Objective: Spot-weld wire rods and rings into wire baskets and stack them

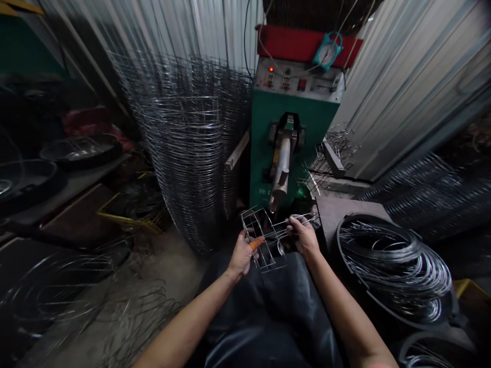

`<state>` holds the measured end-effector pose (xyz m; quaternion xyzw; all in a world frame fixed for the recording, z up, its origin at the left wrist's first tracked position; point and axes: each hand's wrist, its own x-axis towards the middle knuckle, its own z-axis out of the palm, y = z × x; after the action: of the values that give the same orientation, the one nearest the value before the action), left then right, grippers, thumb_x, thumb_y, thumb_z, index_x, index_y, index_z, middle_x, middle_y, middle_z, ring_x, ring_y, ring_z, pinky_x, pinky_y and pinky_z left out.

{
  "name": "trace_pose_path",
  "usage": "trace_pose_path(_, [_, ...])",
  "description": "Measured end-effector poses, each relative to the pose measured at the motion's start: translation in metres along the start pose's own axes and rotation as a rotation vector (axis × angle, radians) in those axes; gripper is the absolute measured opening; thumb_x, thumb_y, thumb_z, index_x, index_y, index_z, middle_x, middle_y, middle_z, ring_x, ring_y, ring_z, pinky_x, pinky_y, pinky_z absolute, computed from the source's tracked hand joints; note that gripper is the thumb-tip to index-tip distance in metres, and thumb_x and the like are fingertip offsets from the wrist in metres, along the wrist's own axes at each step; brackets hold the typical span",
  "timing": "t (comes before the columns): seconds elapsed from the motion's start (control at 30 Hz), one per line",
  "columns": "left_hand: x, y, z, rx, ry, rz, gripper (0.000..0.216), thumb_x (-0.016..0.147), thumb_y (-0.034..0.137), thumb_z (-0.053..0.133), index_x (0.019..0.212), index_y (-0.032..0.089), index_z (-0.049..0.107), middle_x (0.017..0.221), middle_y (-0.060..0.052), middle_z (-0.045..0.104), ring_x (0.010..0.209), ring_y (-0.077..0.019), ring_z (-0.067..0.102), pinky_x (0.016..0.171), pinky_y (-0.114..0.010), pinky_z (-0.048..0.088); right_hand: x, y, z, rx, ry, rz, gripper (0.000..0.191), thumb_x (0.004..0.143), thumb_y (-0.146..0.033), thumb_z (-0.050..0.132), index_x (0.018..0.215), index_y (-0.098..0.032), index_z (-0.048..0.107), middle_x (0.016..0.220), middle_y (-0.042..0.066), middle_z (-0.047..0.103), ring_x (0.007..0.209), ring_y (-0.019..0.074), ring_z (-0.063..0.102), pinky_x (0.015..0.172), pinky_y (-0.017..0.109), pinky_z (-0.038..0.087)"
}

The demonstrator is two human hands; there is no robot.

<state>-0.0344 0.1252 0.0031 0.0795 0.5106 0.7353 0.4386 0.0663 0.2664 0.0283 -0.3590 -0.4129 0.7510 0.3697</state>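
Between both hands, above my lap, is a small wire rack [264, 261] of thin bent rods. My left hand [242, 254] is closed on its left side, and an orange cover [256, 243] shows on one finger. At the rack's right end, my right hand [304, 235] pinches the straight wires. Just beyond the rack stands a green spot-welding machine [261, 148]. Its thick metal arm [283, 163] points down toward the rack; whether the tip touches the wire I cannot tell.
Tall nested stacks of wire baskets [187, 153] rise left of the machine. A black tub [339, 240] of wire rings [406, 266] is at my right. Small wire pieces [341, 148] lie behind a metal bar. Loose wires [134, 317] and a yellow crate [126, 217] lie on the left.
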Motion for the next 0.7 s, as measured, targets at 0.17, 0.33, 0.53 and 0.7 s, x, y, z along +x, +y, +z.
trace_pose_path(0.17, [0.017,-0.003,0.007,-0.012,0.016,-0.019,0.06,0.053,0.034,0.078,0.097,0.022,0.039,0.065,0.01,0.041,0.039,-0.0009,0.032,0.036,-0.017,0.025,0.019,0.003,-0.001,0.002,0.02,0.003,0.032,0.053,-0.03,0.078,0.075,-0.018,0.058,0.062,-0.003,0.062,0.045,0.0056,0.051,0.04,0.015,0.042])
trace_pose_path(0.33, [0.028,-0.003,0.012,-0.023,0.046,-0.02,0.061,0.051,0.035,0.078,0.096,0.022,0.039,0.064,0.011,0.039,0.037,-0.0004,0.03,0.035,-0.017,0.022,0.034,0.004,0.0,-0.004,0.027,0.021,0.033,0.052,-0.029,0.078,0.075,-0.017,0.057,0.061,-0.004,0.061,0.044,0.005,0.05,0.039,0.015,0.042])
trace_pose_path(0.53, [0.036,-0.002,0.013,-0.02,0.083,-0.009,0.06,0.051,0.034,0.079,0.095,0.021,0.04,0.062,0.011,0.035,0.038,-0.0005,0.03,0.034,-0.016,0.023,0.047,0.007,0.003,0.03,0.014,0.017,0.035,0.05,-0.029,0.079,0.073,-0.017,0.056,0.059,-0.004,0.06,0.044,0.0053,0.049,0.037,0.015,0.04])
trace_pose_path(0.7, [0.041,0.001,0.015,-0.046,0.098,-0.001,0.06,0.049,0.034,0.079,0.093,0.021,0.041,0.062,0.011,0.035,0.039,-0.0006,0.029,0.032,-0.015,0.022,0.051,0.006,0.006,0.039,-0.011,-0.001,0.033,0.051,-0.028,0.078,0.071,-0.016,0.055,0.058,-0.003,0.059,0.044,0.0051,0.048,0.037,0.014,0.038])
